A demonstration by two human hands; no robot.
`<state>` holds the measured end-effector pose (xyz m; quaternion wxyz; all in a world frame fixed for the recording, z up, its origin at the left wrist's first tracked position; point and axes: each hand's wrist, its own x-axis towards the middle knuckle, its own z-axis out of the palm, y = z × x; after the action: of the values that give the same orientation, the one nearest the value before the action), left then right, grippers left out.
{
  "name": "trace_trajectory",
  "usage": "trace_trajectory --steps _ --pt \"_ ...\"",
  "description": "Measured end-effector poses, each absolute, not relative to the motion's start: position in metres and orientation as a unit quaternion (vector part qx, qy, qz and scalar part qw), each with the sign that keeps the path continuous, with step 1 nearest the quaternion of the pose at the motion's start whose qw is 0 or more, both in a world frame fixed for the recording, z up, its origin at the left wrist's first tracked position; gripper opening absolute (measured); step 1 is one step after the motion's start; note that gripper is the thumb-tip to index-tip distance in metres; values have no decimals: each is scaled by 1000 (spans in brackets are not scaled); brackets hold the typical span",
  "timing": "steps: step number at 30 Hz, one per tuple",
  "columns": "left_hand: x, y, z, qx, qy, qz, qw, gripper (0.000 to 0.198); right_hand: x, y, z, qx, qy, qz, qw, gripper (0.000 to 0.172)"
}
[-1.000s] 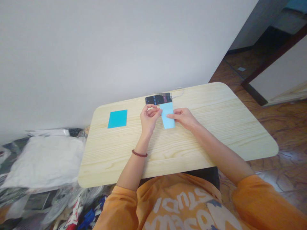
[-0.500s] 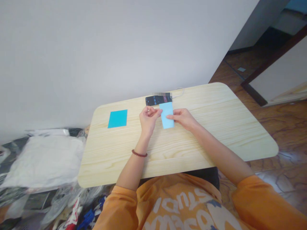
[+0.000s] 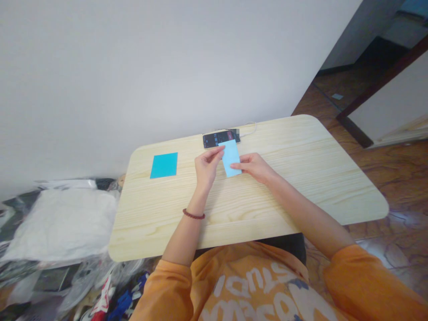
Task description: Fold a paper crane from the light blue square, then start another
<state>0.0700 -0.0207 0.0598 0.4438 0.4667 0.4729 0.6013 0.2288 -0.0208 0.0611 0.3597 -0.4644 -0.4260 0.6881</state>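
Note:
A light blue rectangular paper sheet point(image 3: 230, 157) is held above the pale wooden table point(image 3: 294, 156), near its far edge. My left hand point(image 3: 207, 168) touches its upper left edge with the fingertips, and my right hand point(image 3: 252, 167) presses its lower right part. The sheet's top end overlaps a black smartphone point(image 3: 220, 139) showing a timer, so part of the phone is hidden. A flat cyan square of paper point(image 3: 163, 165) lies on the table to the left of my left hand, untouched.
A white cable point(image 3: 249, 129) runs from the phone along the table's far edge. The table stands against a white wall. A white bag point(image 3: 63, 225) and jumbled plastic lie on the floor at left. A wooden floor and doorway are at right.
The light blue sheet has tilted, its top swinging to the right and moving slightly farther up over the phone. My left fingers have straightened from their curled position.

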Motion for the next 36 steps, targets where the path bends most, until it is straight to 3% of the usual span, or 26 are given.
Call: trace_trajectory --steps 10,36 --pt "66 -23 65 474 465 559 497 32 230 -20 65 -455 -424 700 351 35" --pt "64 -23 67 496 472 547 481 36 229 -19 61 -471 -428 679 366 32"
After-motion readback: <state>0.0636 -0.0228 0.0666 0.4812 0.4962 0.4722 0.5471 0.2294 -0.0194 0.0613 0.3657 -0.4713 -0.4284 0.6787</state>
